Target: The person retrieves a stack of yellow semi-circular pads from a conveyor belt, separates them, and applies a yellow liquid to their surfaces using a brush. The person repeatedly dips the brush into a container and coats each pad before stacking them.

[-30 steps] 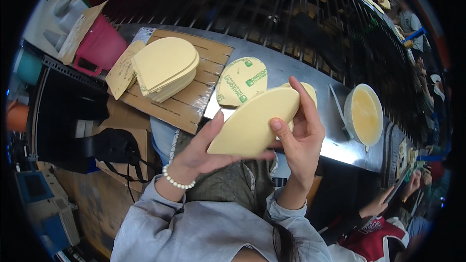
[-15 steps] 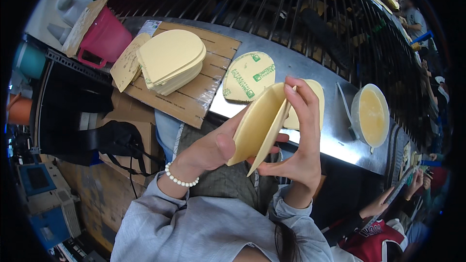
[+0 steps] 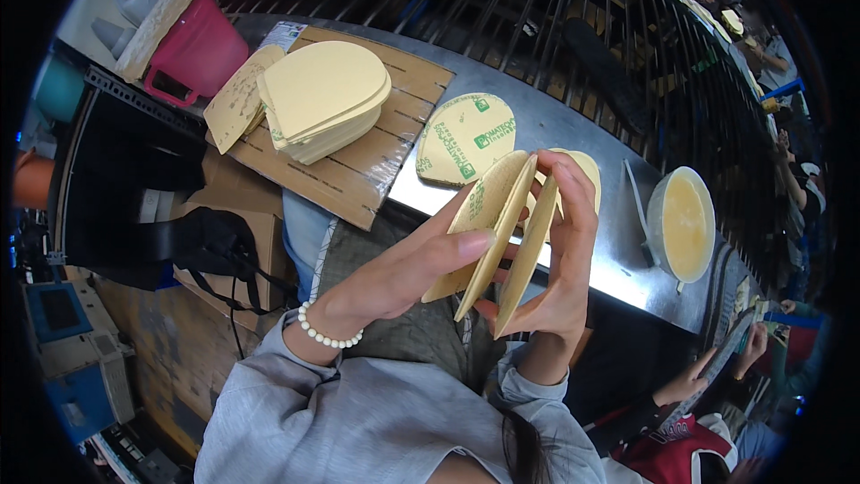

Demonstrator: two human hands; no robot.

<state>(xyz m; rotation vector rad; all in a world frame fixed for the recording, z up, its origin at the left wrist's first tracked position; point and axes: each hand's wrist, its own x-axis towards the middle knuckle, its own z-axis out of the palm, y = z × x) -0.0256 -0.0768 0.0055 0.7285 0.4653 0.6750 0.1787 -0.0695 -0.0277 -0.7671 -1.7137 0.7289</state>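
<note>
Cream insole boards stand on edge between my hands above my lap, fanned apart. My left hand (image 3: 403, 273) grips the left boards (image 3: 479, 229), its thumb pressed on a face bearing green print. Curled round the right side, my right hand (image 3: 569, 255) holds another board (image 3: 527, 255) by its edges, with a gap between it and the left ones. Some fingers are hidden behind the boards. Just beyond lies a flat pile of green-printed boards (image 3: 466, 139) on the metal table (image 3: 546, 130). Another plain cream board (image 3: 587, 170) shows partly behind my right fingers.
A thick stack of cream boards (image 3: 322, 94) sits on a cardboard sheet (image 3: 403, 108), beside stained pieces (image 3: 237, 108). A bowl of yellowish paste (image 3: 685, 224) stands at right with a grey stick (image 3: 638, 202) next to it. A pink bucket (image 3: 202, 54) is far left. Co-workers' hands (image 3: 685, 381) show at right.
The boards have been spread apart: a right-hand board now stands separate, and a green-printed face shows at left. My left thumb has moved right onto the boards.
</note>
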